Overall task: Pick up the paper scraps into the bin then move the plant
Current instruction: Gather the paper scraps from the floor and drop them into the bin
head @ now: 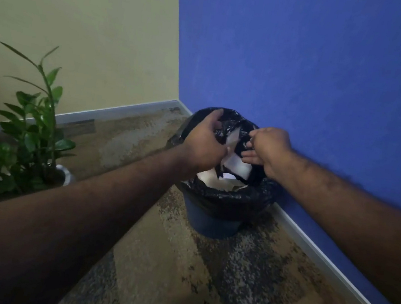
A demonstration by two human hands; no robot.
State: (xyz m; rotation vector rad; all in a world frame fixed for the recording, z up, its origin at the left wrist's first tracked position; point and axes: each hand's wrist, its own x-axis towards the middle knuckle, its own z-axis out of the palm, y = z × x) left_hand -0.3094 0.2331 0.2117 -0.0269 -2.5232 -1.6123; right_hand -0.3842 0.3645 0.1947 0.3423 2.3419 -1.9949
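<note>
Two hands reach over the bin (214, 219), which stands on the carpet (179, 275) in the corner, against the blue wall (306, 63). No brand, label or writing can be read anywhere.

The left hand (204, 143) hangs palm down over the bin's mouth with its fingers (217, 118) curled downward; white paper scraps (237, 165) show just below its palm, but whether the fingers pinch them or have let go cannot be told.

The right hand (267, 151) sits over the far right rim, its upper fingers bent as if nipping the black liner (226, 200), the lower ones loosely extended toward the scraps. More white paper lies inside the bin.

Both forearms stretch forward and converge above the bin.

The plant (36, 126) stands in a pale pot (65, 175) on the carpet, well apart to the left, near the beige wall (84, 24).
</note>
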